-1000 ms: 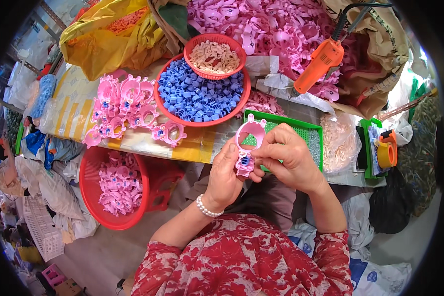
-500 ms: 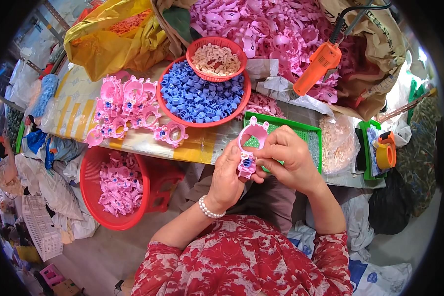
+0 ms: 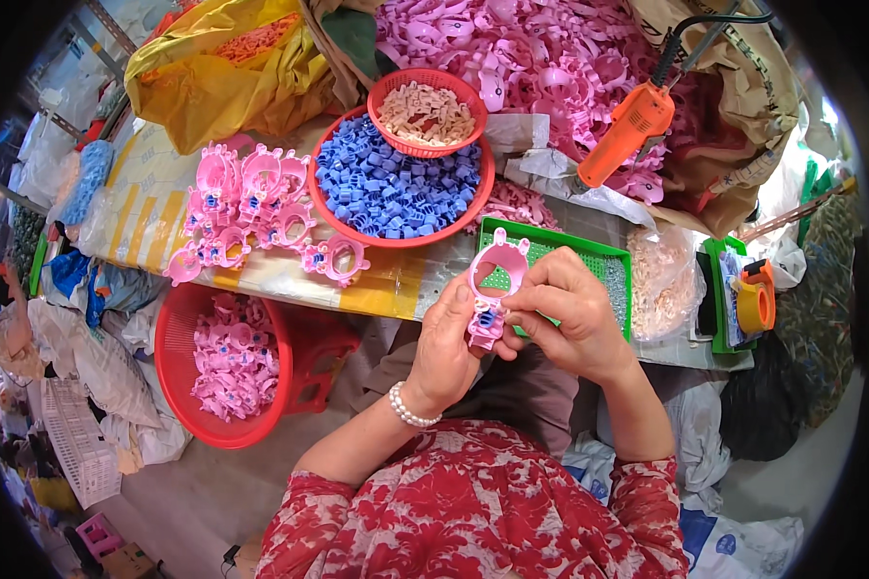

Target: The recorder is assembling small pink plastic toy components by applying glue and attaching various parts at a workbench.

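Observation:
In front of my lap, my left hand (image 3: 442, 345) is closed round a pink plastic toy part (image 3: 486, 334), holding it upright by its narrow lower body. A wide ring with two small knobs forms its top, and a small blue piece (image 3: 488, 317) sits in the body below. My right hand (image 3: 577, 314) comes in from the other side, thumb and fingers pinched together against the part beside the blue piece. Whatever lies in that pinch is hidden or too small to make out. Just beyond the hands is a green tray (image 3: 589, 243) with small metallic bits.
A red basin (image 3: 486, 193) of blue pieces bears a small red basket (image 3: 433, 151) of cream pieces. Pink parts (image 3: 251, 207) stand stacked to the left. A red basket (image 3: 169, 386) of pink parts is below. An orange electric screwdriver (image 3: 628, 135) hangs at the right.
The pink toy part has tilted very slightly within my left hand. Both hands keep nearly the same place and grip; the whole view has shifted a little.

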Demonstrator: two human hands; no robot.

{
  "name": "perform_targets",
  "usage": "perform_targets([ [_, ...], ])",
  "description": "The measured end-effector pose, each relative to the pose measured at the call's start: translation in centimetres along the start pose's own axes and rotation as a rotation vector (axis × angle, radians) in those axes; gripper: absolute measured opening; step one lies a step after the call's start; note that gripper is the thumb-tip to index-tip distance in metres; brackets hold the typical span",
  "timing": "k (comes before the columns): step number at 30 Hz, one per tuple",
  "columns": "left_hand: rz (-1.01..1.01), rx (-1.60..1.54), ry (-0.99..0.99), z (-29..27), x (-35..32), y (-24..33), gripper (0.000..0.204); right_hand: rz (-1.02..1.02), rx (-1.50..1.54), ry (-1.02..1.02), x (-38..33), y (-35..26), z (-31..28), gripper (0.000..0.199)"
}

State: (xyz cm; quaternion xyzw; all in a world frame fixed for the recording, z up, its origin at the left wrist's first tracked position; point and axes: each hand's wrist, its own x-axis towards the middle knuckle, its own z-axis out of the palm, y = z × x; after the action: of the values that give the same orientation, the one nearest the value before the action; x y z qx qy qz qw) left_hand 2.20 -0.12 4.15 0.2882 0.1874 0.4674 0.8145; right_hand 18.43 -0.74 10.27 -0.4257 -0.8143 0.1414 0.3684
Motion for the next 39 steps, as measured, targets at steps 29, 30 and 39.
perform_targets([
  [29, -0.230, -0.208, -0.082, -0.1, -0.4, -0.3, 0.046, 0.625, 0.435, 0.122, -1.9, 0.8, 0.6, 0.033],
  [30, -0.214, -0.137, -0.046, 0.1, -0.4, -0.2, 0.047, 0.553, 0.417, 0.147, -2.1, 1.1, 0.9, 0.031],
  [39, -0.160, 0.325, 0.044, 1.4, -0.6, -0.1, 0.050, 0.531, 0.356, 0.321, -2.3, 1.1, 2.0, 0.022],
])
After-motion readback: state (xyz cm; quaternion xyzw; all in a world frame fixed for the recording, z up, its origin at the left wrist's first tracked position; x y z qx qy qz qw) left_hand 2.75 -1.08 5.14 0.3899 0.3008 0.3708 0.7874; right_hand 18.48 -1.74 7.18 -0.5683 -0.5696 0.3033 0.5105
